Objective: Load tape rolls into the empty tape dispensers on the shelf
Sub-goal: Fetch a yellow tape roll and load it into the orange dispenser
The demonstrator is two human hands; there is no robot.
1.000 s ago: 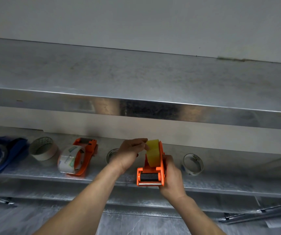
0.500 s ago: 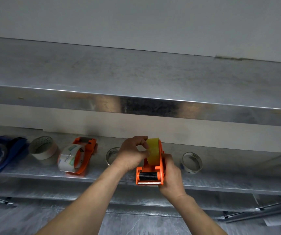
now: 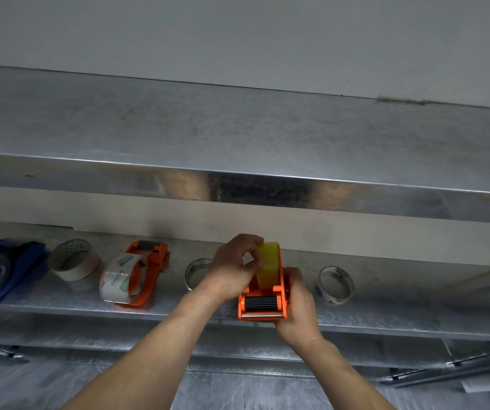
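An orange tape dispenser (image 3: pixel 263 306) stands at the front edge of the lower metal shelf (image 3: pixel 400 316), its black roller facing me. A yellow tape roll (image 3: pixel 269 267) sits in it. My left hand (image 3: pixel 232 269) curls its fingers and thumb on the roll's left side. My right hand (image 3: pixel 298 303) grips the dispenser from the right. A second orange dispenser (image 3: pixel 146 276) with a clear printed roll (image 3: pixel 121 276) lies to the left.
On the same shelf: a blue dispenser with a tape roll (image 3: pixel 1 270) at far left, a beige roll (image 3: pixel 73 263), a thin roll (image 3: pixel 198 269) behind my left wrist, another thin roll (image 3: pixel 335 281) on the right. An upper shelf (image 3: pixel 238 179) overhangs.
My left hand has slid down from the top of the yellow roll onto its side, pushing the roll lower into the dispenser. My right hand has kept its hold.
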